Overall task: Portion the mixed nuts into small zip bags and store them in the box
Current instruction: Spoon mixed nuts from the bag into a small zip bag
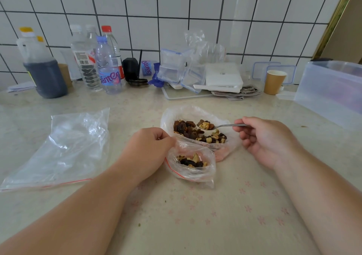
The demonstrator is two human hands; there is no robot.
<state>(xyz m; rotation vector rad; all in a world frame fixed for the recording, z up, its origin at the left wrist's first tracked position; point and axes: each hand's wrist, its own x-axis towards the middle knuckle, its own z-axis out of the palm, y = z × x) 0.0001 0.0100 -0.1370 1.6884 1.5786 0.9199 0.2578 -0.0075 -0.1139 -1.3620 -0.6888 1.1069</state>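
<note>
White tiled wall [176, 3] backs a pale flower-printed counter [225, 205]. My left hand [148, 147] pinches the mouth of the small zip bag [193, 169], propping it open with a few nuts inside. My right hand [264, 139] grips a spoon [225, 125] heaped with mixed nuts [195, 132] above their big open bag. Both forearms reach in low. At far right stands the clear box [331, 94].

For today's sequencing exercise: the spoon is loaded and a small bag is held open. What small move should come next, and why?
Probably carry the spoon, held by the right hand and full of nuts, to the small zip bag and tip it in. The left hand holds its mouth open, and it looks only partly filled.
</note>
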